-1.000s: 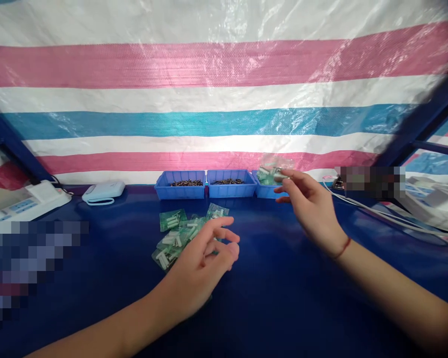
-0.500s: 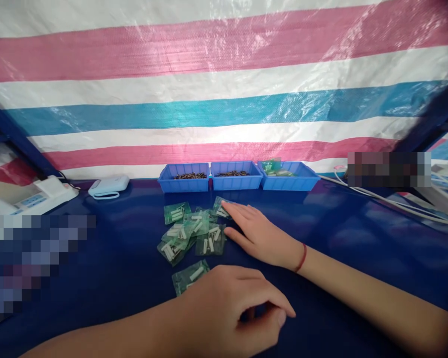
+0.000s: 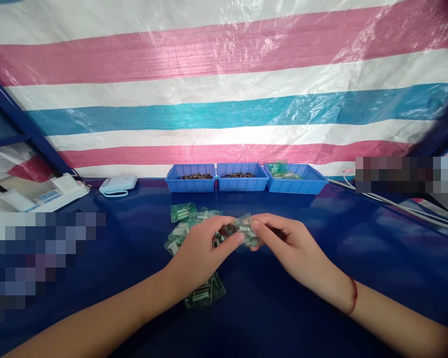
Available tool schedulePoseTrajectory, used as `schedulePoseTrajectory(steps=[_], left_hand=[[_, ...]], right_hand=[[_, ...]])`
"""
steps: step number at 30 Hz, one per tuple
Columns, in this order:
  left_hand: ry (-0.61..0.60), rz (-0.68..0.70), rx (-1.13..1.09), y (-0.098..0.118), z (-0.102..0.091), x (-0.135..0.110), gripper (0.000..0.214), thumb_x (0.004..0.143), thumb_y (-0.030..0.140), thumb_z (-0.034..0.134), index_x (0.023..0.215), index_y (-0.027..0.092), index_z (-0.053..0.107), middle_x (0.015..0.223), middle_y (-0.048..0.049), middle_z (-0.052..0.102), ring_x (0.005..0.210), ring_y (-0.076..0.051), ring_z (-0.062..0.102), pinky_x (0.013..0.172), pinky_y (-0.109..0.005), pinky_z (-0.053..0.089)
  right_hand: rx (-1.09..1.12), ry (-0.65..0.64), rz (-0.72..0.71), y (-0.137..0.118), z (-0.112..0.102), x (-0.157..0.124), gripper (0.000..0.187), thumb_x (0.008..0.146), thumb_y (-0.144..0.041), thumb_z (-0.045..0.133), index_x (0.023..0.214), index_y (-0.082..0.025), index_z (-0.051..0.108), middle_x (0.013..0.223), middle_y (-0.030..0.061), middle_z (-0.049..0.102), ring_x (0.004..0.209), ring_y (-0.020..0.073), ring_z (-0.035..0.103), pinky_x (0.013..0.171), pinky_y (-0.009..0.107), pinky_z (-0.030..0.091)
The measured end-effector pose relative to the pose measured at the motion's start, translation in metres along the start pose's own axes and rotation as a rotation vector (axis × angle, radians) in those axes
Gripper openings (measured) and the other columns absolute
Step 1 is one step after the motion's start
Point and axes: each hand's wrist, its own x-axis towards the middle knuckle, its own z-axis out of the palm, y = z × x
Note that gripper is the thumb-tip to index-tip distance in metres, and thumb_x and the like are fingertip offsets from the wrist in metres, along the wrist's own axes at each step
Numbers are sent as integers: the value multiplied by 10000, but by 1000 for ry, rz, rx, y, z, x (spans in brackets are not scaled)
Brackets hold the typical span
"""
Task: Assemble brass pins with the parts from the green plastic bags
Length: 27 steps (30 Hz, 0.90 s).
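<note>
My left hand (image 3: pixel 201 253) and my right hand (image 3: pixel 287 246) meet over the blue table (image 3: pixel 283 318), both pinching one small green plastic bag (image 3: pixel 242 231) of white parts between thumb and fingers. A loose pile of the same green bags (image 3: pixel 184 223) lies just behind my left hand. One more bag (image 3: pixel 205 293) lies under my left wrist, nearer to me. A red cord circles my right wrist.
Three blue bins stand in a row at the table's back: the left bin (image 3: pixel 190 177) and middle bin (image 3: pixel 242 177) hold dark small parts, the right bin (image 3: pixel 296 178) holds green bags. A white device (image 3: pixel 118 184) and a scale (image 3: pixel 47 195) sit at the left. Cables run at the right.
My right hand dropped a bag in the right bin, came back to the pile and lifted a bag. My left hand moved up from the near table to grip the same bag.
</note>
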Motion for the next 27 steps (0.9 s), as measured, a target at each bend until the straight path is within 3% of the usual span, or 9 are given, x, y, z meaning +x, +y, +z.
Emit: schedulePoseTrajectory(steps=[3,7,10,12,14,17,22,25,27], left_hand=[[-37,-35,-74,4,-2,1,212,900,391,543,872,204,639,750,11,619,677,-145,535,624,-255,399],[1,-21,-171,4,-3,1,190,883,372,576,858,196,642,776,5,622,720,-147,549,665,-252,409],[-3,-23,-377,0,0,3,318,888,468,549,1059,213,631,986,-39,640,802,-160,567,703,-263,439],[-48,-99,-600,0,2,3,476,891,575,472,1181,215,583,1043,-68,621,816,-168,568,681,-270,457],[-157,-198,-790,2,4,3,568,884,647,398,1124,180,616,917,-68,613,754,-161,554,635,-266,457],[-274,-238,-838,6,5,1,475,860,601,510,895,152,662,749,-21,545,653,-120,502,610,-244,433],[-126,-212,-754,7,0,2,297,846,462,626,845,165,632,777,3,538,683,-106,499,650,-238,436],[24,-169,-644,4,-3,4,277,858,448,612,862,171,631,795,4,554,702,-114,507,654,-239,447],[112,-115,-463,4,-5,4,266,870,441,596,873,178,643,746,8,559,665,-120,504,624,-241,441]], right_hand=[[155,-42,43,-1,6,-4,225,905,-372,541,916,-186,666,824,23,660,704,140,639,646,272,575],[35,9,-41,1,8,-8,129,845,-314,641,903,-199,658,841,29,680,735,164,644,654,287,559],[-164,121,-260,-2,3,-12,82,845,-210,640,916,-229,676,871,33,693,784,179,650,677,297,542],[-299,176,-475,-7,-3,-14,209,831,-113,626,975,-254,681,942,43,691,850,189,646,720,317,531],[-421,166,-651,-12,-8,-16,315,816,-47,593,1017,-272,681,1002,54,680,901,201,632,750,344,519],[-552,82,-735,-16,-11,-17,355,814,-34,559,1028,-286,688,1054,65,649,948,218,606,766,366,506],[-435,86,-467,-11,-3,-21,329,871,-84,472,1058,-290,648,1251,78,512,991,205,573,739,326,505],[-170,172,-177,-9,4,-20,168,936,-248,463,1076,-254,555,979,58,587,774,154,571,622,271,484],[57,108,53,-10,7,-18,214,959,-399,426,1070,-231,502,772,13,592,621,127,527,535,244,438]])
